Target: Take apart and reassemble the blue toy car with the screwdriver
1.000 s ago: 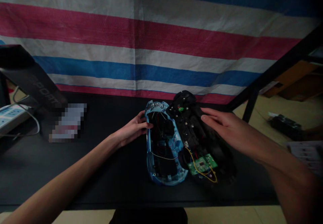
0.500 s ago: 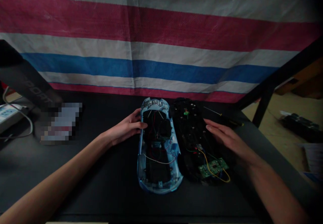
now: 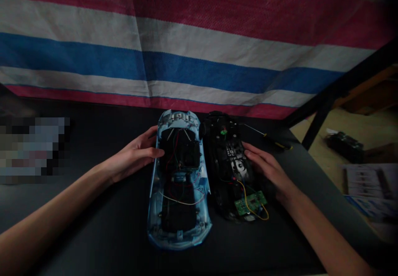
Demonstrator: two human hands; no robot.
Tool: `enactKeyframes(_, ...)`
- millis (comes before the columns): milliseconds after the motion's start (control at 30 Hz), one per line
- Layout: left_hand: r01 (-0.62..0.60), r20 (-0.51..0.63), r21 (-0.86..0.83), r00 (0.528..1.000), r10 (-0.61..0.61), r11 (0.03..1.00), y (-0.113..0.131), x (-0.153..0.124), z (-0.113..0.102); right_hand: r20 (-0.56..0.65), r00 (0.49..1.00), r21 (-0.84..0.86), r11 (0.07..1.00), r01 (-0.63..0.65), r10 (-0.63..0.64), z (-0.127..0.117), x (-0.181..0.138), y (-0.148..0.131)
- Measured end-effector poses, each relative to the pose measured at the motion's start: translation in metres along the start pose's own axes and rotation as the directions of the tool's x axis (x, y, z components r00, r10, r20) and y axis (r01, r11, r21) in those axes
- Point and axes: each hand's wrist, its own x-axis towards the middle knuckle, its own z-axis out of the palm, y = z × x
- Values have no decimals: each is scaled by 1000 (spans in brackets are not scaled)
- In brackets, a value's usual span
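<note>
A light-blue toy car body shell (image 3: 203,209) lies inside-up in the middle of the table, with thin wires across its hollow. My left hand (image 3: 137,155) grips its left rim, thumb over the edge and the other fingers along the outside. Right beside the shell is the black toy car chassis (image 3: 222,153). A green circuit board (image 3: 251,202) with a yellow wire sits at the chassis's near end. My right hand (image 3: 267,166) holds the chassis by its right side, fingertips at the edge; its thumb is hidden.
Behind the chassis, a screwdriver (image 3: 278,144) lies on the dark table (image 3: 118,226). A pixelated blurred item (image 3: 40,151) is at the left. Striped sheeting (image 3: 205,68) hangs along the back. On the floor at right are a dark object (image 3: 345,146) and printed papers (image 3: 368,180).
The view has shifted, so the shell, chassis and background sit farther left. A grey part on the chassis's upper face now shows more clearly. Both hands keep their places on the two parts.
</note>
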Motion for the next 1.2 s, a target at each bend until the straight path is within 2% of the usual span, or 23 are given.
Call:
enactKeyframes(333, -16, 12, 13, 1000, 16, 1000, -2, 1, 1, 62, 998, -82, 996, 20, -15, 3, -5, -3)
enactKeyframes(967, -14, 23, 26, 1000, 14, 1000, -3, 0, -1, 31, 999, 73, 997, -37, 34, 0, -5, -2)
enactKeyframes(1200, -19, 29, 30, 999, 18, 999, -1, -1, -1, 32, 999, 55, 998, -37, 36, 5, -8, -8)
